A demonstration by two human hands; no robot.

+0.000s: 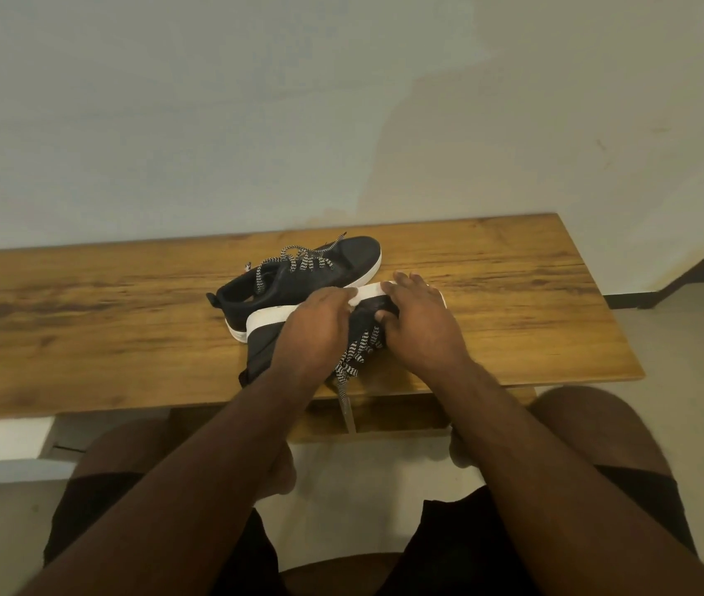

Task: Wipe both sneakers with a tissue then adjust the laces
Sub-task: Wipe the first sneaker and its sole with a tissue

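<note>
Both hands, left hand (320, 320) and right hand (417, 320), grip the near sneaker (268, 337), tilted at the surface's (83, 320) front edge. No tissue shows. The far sneaker's (320, 273) laces (298, 260) lie loose, so lacing seems left.

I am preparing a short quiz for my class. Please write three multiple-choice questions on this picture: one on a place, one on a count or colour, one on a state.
1. Where does the far sneaker stand?
A. on the wooden bench
B. on the floor
C. on the person's lap

2. How many sneakers are in view?
A. one
B. two
C. three

3. How does the near sneaker lie under the hands?
A. upright on its sole
B. tipped on its side, white sole facing away
C. inside a box

Answers: 1 A, it rests on the bench top; 2 B, one behind, one held; 3 B, the left hand and right hand hold it tipped, laces towards the person.
</note>
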